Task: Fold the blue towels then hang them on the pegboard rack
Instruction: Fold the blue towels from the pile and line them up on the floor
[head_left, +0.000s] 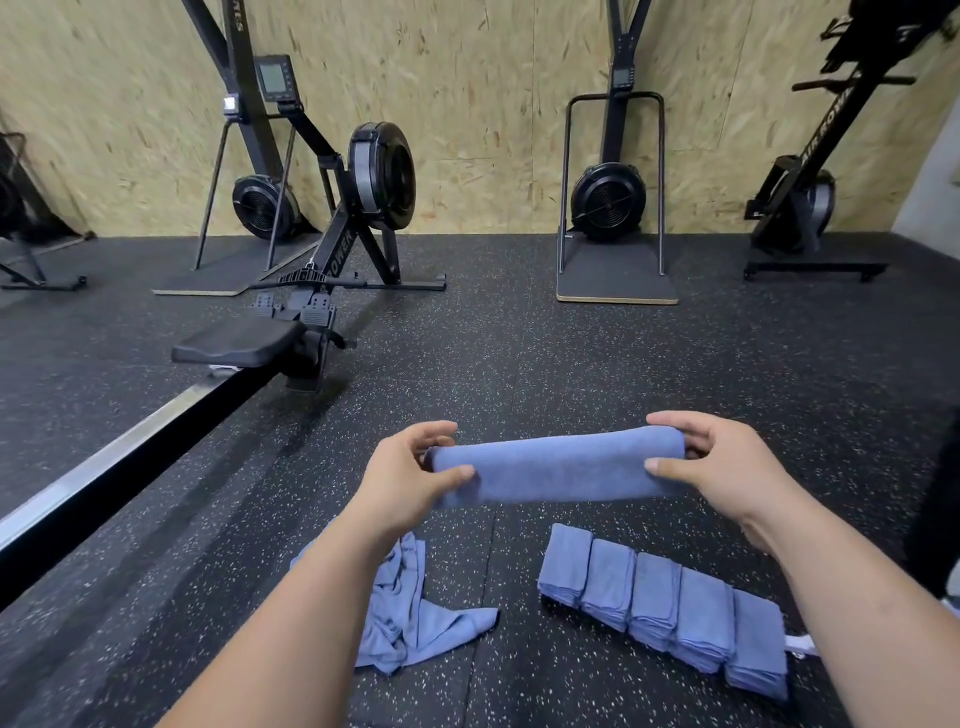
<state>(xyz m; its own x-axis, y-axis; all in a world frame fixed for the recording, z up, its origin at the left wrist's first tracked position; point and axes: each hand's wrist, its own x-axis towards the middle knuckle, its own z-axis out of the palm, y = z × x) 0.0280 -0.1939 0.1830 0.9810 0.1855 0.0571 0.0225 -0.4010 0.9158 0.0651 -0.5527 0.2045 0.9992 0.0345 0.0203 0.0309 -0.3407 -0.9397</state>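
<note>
A blue towel (558, 470), folded into a long narrow band, is stretched level above the floor between my hands. My left hand (402, 475) pinches its left end between thumb and fingers. My right hand (719, 465) pinches its right end the same way. Below on the floor, a loose heap of unfolded blue towels (410, 618) lies under my left forearm. A row of several folded blue towels (665, 610) lies to the right, slanting toward me. No pegboard rack is in view.
The floor is black speckled rubber (519, 364). A rowing machine (291, 322) with its rail runs across the left. Two ski-type machines (613, 208) stand against the chipboard wall, another rower (800, 208) stands upright at the right.
</note>
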